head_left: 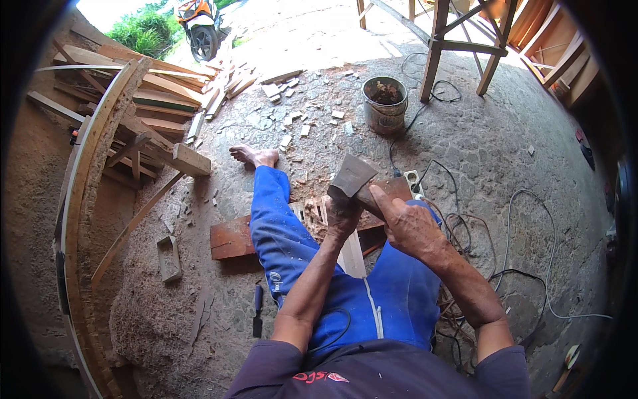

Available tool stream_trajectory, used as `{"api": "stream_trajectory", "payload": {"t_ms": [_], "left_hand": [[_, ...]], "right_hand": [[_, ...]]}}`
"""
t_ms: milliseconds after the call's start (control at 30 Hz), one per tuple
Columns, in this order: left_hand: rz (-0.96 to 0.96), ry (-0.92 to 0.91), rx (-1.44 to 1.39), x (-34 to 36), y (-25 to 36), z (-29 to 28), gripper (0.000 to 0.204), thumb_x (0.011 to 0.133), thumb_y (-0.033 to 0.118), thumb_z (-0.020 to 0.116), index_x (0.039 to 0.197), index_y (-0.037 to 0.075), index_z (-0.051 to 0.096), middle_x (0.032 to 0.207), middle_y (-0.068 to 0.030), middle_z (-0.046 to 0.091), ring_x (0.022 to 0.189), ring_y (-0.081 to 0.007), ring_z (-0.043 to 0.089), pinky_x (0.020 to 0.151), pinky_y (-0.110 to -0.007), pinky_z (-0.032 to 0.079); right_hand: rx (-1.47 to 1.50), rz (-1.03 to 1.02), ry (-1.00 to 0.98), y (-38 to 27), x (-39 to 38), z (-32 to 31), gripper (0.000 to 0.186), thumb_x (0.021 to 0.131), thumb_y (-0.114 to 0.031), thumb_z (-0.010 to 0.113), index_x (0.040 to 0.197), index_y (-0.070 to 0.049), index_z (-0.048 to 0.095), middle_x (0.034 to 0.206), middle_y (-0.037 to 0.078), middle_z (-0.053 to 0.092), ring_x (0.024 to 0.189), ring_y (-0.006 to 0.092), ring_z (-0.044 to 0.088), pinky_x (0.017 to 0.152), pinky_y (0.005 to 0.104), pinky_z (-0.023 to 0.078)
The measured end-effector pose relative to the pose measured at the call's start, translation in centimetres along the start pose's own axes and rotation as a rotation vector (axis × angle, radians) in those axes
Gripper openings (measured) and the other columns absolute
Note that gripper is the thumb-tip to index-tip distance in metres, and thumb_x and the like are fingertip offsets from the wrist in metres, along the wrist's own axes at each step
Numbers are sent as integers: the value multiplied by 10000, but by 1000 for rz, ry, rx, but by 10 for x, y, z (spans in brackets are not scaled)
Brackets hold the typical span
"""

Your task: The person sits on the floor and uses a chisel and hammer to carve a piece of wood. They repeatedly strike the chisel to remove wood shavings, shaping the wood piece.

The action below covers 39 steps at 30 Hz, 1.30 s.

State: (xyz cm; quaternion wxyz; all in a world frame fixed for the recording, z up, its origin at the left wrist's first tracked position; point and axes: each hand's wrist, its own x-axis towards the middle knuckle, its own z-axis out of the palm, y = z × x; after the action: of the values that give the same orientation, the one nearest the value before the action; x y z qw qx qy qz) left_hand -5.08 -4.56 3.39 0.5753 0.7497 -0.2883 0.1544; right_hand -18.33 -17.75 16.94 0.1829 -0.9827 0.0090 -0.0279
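Note:
An axe [352, 174] with a broad, dark metal head is raised between my hands. My right hand [409, 226] is closed on its short wooden handle, index finger along it. My left hand [342, 216] is closed just below the head, largely hidden by it; what it grips is not clear. Beneath them, between my legs, stands a pale wooden piece [354, 263] with chipped, cut parts near its top, over a reddish-brown board [226, 239] that lies crosswise on the floor, with shavings around it.
Curved wooden strips [100, 153] and stacked timber line the left. A metal bucket [384, 116], a wooden stand [436, 53], a power strip [413, 183] and tangled cables are ahead and right. A chisel [258, 309] and small tray [169, 259] lie left. A scooter [199, 33] is behind.

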Motion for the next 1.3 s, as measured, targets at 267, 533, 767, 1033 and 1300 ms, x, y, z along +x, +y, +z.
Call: {"api": "stream_trajectory", "payload": {"t_ms": [267, 533, 767, 1033, 1300], "left_hand": [[18, -49, -44, 17, 16, -9, 250, 866, 229, 818, 873, 38, 658, 760, -113, 669, 665, -332, 644, 661, -432, 515], [-158, 187, 12, 145, -107, 29, 228, 825, 188, 831, 855, -1, 708, 825, -108, 760, 742, -201, 727, 719, -355, 555], [-511, 133, -31, 156, -123, 69, 293, 835, 289, 825, 822, 11, 733, 764, -110, 757, 696, -223, 736, 696, -386, 578], [-1283, -583, -675, 175, -177, 43, 321, 880, 304, 818, 851, 74, 595, 675, -19, 582, 508, -111, 525, 427, -279, 391], [-389, -414, -473, 201, -24, -48, 535, 848, -32, 770, 1353, -15, 593, 1080, -81, 684, 981, -167, 675, 925, -349, 573]], "right_hand": [[261, -52, 266, -14, 7, -49, 801, 843, -18, 671, 1567, -107, 339, 1026, 266, 685, 883, 459, 697, 755, 526, 572], [379, -139, 387, -5, 43, -59, 737, 881, -1, 663, 1555, -101, 380, 1069, 292, 701, 981, 460, 714, 819, 469, 555], [435, 250, 129, 60, -10, 11, 711, 901, -44, 665, 1551, -77, 378, 1091, 289, 699, 981, 477, 700, 850, 508, 566], [404, 484, -75, 90, -54, 80, 729, 901, -68, 669, 1556, -77, 351, 1160, 295, 682, 1029, 470, 689, 862, 494, 562], [393, 501, -116, 92, -37, 75, 690, 914, -82, 641, 1539, -81, 351, 1150, 310, 679, 1046, 501, 669, 883, 522, 541]]}}
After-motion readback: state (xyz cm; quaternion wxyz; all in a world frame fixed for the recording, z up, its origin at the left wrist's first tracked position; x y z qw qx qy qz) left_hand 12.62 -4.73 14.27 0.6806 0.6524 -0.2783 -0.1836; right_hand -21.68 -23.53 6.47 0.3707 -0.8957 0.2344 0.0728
